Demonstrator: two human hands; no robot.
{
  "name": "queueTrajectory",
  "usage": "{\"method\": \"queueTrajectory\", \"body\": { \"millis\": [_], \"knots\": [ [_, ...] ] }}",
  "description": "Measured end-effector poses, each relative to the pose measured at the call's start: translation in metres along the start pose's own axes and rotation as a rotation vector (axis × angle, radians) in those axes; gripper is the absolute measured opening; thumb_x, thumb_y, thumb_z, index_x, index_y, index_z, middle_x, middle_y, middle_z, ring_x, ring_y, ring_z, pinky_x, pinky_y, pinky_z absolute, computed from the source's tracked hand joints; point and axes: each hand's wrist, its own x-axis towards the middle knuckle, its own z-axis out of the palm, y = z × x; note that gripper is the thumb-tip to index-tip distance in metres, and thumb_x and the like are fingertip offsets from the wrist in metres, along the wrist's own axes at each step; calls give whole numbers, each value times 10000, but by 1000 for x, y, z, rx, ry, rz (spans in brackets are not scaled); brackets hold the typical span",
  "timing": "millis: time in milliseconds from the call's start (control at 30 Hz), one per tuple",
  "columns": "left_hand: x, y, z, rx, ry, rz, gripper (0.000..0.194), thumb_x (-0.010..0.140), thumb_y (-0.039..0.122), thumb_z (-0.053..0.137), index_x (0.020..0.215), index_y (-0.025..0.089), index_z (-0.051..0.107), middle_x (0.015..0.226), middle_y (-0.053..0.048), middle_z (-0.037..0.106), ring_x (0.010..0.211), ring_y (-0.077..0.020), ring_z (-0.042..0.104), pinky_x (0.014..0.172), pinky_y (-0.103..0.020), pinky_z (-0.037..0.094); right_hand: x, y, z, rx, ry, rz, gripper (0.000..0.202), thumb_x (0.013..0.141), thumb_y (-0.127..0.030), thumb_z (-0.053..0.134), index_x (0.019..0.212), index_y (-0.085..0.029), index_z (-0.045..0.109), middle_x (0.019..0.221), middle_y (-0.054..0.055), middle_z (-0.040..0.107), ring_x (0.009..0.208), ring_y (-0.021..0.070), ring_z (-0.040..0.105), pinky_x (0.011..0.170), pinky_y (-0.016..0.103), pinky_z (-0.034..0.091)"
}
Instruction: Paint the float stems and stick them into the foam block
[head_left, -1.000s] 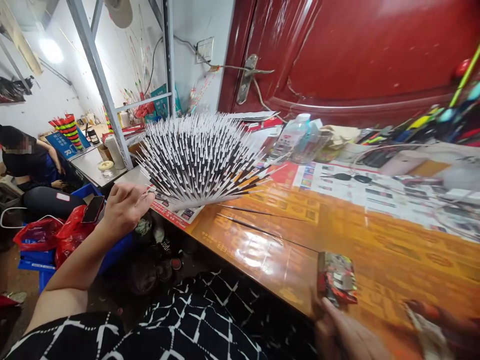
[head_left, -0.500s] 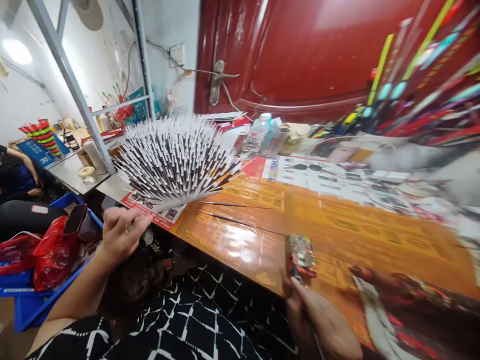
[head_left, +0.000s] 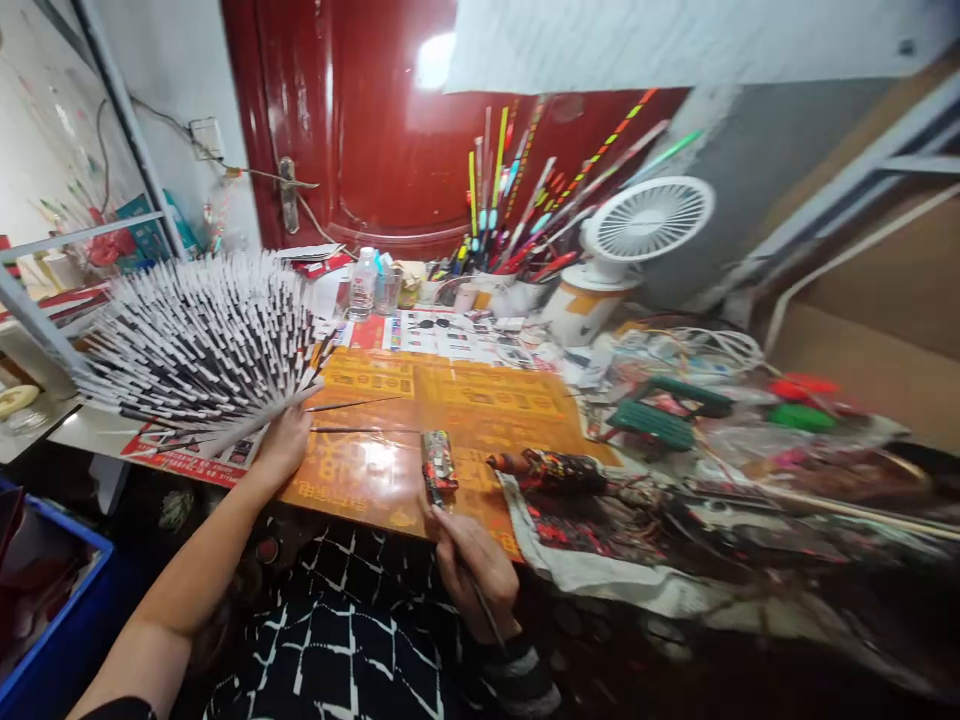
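Head view, one item: worn on the person's head, facing forward and down across the counter [head_left: 517, 400], near enough to take in the patterned garment [head_left: 341, 640] at seven o'clock and the right grip [head_left: 480, 565] at six, with the red door [head_left: 397, 160] farther off at eleven and the white fan [head_left: 651, 220] at two.

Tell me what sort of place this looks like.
Probably a small craft workshop: there's a splayed bundle of thin sticks, a color-smeared block near the right hand, and bright rods before a red door.

The left hand [head_left: 285, 443] has moved rightward past the white-tipped bundle [head_left: 214, 345] to beside two dark sticks [head_left: 349, 404].
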Motion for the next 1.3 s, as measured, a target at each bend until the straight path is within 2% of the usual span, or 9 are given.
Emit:
{"method": "queueTrajectory", "body": {
  "millis": [167,333,467,667,800,1133,1300],
  "knots": [
    [-10,-5,-2,-139,102,59,99,919,146,514,887,194,594,904,-74,656,910,-245,641,829,-368,528,5,-4,-2,26,18,19,591,900,-14,577,1446,-235,539,1030,74,739,917,188,720,811,338,632],
    [-19,23,-16,-291,159,174,105,978,202,516,984,200,621,968,-52,673,914,-201,644,820,-320,516,18,0,-6,-34,65,-70,636,887,5,578,1489,-181,490,1053,107,726,969,206,691,819,356,619],
    [-17,40,-21,-278,222,230,138,988,210,518,998,198,655,964,-60,685,916,-205,642,823,-322,517,33,9,-7,-114,81,9,628,909,-14,557,1499,-215,477,1131,102,720,1036,221,662,875,406,607],
    [-16,33,-17,-262,242,258,135,995,216,535,1006,190,667,948,-53,691,899,-205,632,797,-317,511,42,18,4,-196,27,155,551,979,-132,510,1520,-217,444,1266,124,684,1129,253,647,962,452,579],
    [-17,26,-15,-313,228,240,155,1007,243,530,1038,195,674,988,-60,690,927,-207,625,842,-332,509,40,21,11,-228,-20,211,549,998,-170,481,1541,-204,409,1337,130,655,1208,257,637,1027,455,555],
    [-11,32,-14,-361,262,280,188,1004,250,531,1026,191,709,961,-66,704,912,-207,623,822,-333,517,36,24,12,-263,-7,238,552,1016,-201,439,1563,-199,373,1370,143,635,1253,273,625,1033,475,559],
    [-9,40,-11,-378,309,287,193,1015,244,525,989,186,707,915,-57,697,883,-196,604,802,-323,498,35,19,8,-262,39,201,581,982,-123,509,1547,-205,403,1305,147,670,1173,272,660,972,462,576]
  ]
}}
